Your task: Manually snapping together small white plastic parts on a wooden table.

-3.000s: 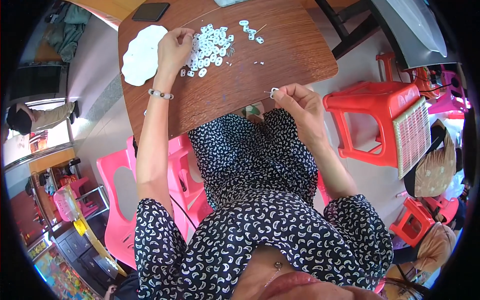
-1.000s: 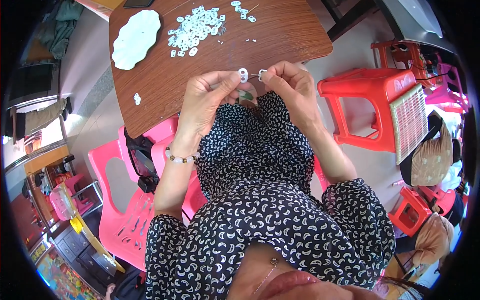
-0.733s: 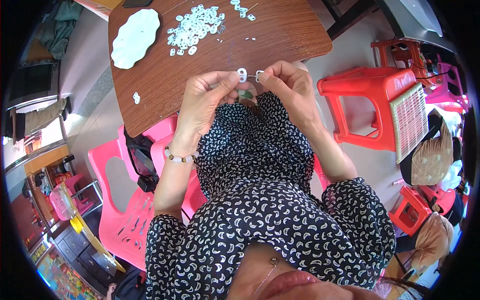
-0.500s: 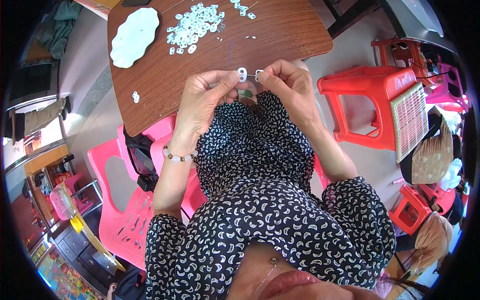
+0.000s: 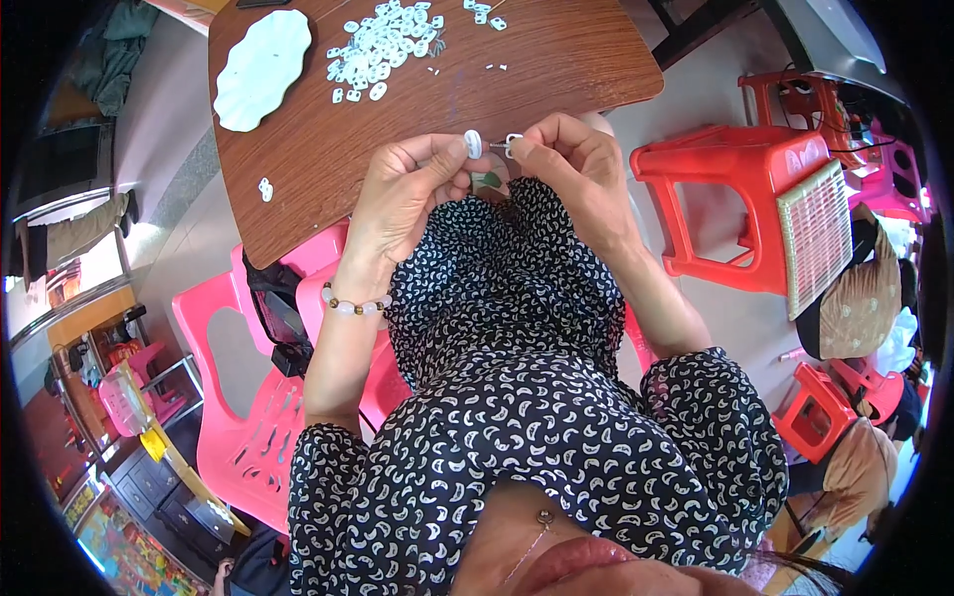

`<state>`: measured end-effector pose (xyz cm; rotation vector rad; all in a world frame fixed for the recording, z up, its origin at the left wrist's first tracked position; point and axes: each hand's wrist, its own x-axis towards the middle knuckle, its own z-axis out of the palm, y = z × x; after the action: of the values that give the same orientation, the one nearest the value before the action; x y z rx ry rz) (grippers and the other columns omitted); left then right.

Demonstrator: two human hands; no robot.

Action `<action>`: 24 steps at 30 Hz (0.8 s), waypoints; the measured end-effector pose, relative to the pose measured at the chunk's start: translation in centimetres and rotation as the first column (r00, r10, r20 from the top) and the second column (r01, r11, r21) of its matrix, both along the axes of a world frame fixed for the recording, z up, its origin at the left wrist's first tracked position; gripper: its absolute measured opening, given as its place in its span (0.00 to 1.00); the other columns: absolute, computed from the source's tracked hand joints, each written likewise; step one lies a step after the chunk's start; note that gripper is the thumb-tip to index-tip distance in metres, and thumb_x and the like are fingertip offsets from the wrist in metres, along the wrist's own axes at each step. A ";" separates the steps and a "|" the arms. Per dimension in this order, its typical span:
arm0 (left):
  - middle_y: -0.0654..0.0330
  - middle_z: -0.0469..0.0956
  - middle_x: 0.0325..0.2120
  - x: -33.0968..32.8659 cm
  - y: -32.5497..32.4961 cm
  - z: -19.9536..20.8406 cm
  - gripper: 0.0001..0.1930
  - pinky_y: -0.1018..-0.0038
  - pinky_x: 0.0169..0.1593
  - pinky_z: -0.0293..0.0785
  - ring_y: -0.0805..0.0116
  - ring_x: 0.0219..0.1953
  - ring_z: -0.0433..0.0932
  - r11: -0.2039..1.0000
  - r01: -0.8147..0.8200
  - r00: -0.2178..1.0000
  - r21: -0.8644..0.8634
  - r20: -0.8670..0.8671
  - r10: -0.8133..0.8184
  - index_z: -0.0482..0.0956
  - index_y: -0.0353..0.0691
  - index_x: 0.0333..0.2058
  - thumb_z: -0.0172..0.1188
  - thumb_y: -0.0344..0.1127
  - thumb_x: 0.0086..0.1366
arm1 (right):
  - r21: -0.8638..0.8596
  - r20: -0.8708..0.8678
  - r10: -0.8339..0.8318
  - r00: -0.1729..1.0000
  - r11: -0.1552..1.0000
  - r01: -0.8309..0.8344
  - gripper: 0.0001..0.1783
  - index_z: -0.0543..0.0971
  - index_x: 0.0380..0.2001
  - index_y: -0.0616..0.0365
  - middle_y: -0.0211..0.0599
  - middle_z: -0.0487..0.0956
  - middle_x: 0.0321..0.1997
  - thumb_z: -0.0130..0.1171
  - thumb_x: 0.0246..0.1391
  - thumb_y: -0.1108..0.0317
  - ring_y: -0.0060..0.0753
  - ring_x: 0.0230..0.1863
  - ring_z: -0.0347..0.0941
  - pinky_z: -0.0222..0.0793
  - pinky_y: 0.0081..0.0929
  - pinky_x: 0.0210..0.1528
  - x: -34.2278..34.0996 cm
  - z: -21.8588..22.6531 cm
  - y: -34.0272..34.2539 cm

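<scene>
Left hand [image 5: 402,189]: nearly closed; a white oval plastic-looking piece [image 5: 472,145] is pinched between thumb and fingers, turned almost edge-on.
Right hand [image 5: 581,179]: nearly closed; a white rounded loop-shaped piece [image 5: 514,146] is gripped at the fingertips.
Gap between pieces: bridged at least partly by a thin grey metal-looking pin [image 5: 498,146]; whether the oval piece is touched by it cannot be told.
Held position: both pieces are held over the lap, near the edge of the brown wood-grain table [image 5: 318,159].
Tabletop: a heap of white two-holed pieces [image 5: 383,45] is spread beside a white scalloped plate [image 5: 263,70].
</scene>
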<state>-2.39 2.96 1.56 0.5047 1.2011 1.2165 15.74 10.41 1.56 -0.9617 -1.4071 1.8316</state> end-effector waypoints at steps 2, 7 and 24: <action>0.59 0.82 0.30 0.0 0.0 -0.1 0.12 0.83 0.33 0.73 0.81 0.27 0.75 1.000 0.002 1.000 0.000 -0.001 -0.002 0.82 0.34 0.37 0.61 0.38 0.64 | 0.001 -0.006 -0.001 1.000 1.000 0.001 0.11 0.76 0.29 0.63 0.26 0.77 0.23 0.61 0.55 0.64 0.12 0.22 0.69 0.65 0.13 0.23 -0.1 -0.2 -0.1; 0.60 0.81 0.29 0.1 0.1 -0.1 0.10 0.86 0.32 0.74 0.81 0.27 0.75 1.000 0.006 1.000 0.007 0.003 -0.006 0.81 0.34 0.38 0.60 0.36 0.64 | 0.027 0.007 0.002 1.000 1.000 -0.003 0.11 0.77 0.29 0.63 0.26 0.76 0.22 0.61 0.55 0.64 0.12 0.21 0.68 0.63 0.13 0.23 -0.1 -0.3 -0.1; 0.60 0.82 0.28 0.3 -0.1 0.2 0.12 0.85 0.32 0.72 0.82 0.25 0.74 0.999 -0.022 0.994 0.042 -0.109 0.026 0.82 0.34 0.38 0.63 0.38 0.63 | 0.098 0.034 -0.027 0.999 0.995 0.024 0.10 0.76 0.28 0.65 0.27 0.76 0.21 0.61 0.55 0.67 0.12 0.20 0.68 0.63 0.12 0.22 -0.3 -0.6 -0.3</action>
<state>-2.06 2.82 1.73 0.5952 1.2805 1.2490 15.42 10.12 0.92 -0.9627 -1.4845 1.7184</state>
